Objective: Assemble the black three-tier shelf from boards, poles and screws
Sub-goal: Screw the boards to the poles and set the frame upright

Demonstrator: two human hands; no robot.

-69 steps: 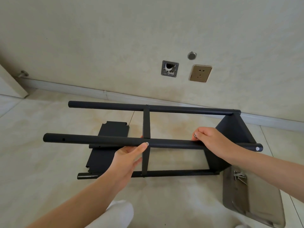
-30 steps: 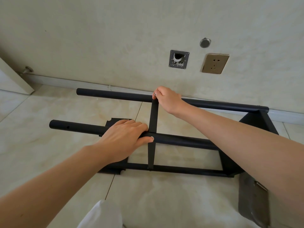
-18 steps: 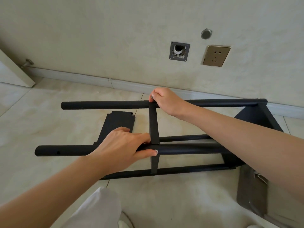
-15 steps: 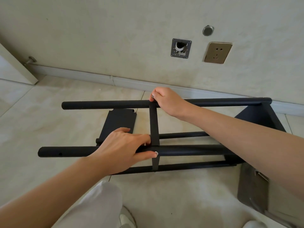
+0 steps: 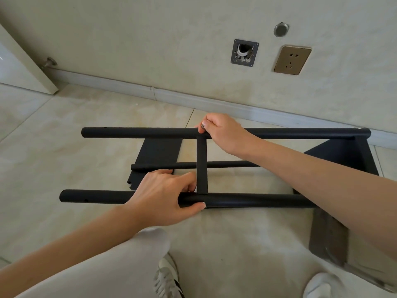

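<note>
The black shelf frame lies on its side on the tiled floor. My left hand (image 5: 163,194) grips the near pole (image 5: 247,200) just left of the edge-on middle board (image 5: 202,166). My right hand (image 5: 223,132) grips the far pole (image 5: 137,132) where that board meets it. A third pole (image 5: 227,164) runs lower down between them. One board (image 5: 348,151) closes the right end of the frame. A loose black board (image 5: 159,153) lies flat on the floor behind the frame.
A steel tray (image 5: 326,239) sits on the floor at the right, partly under my right arm. My leg and shoes (image 5: 167,276) fill the bottom. The wall with a socket (image 5: 292,60) and baseboard (image 5: 257,108) runs close behind the frame.
My right hand moved from the near pole to the far pole at the middle board. My left hand went over the near pole, and the frame was rolled and lifted.
</note>
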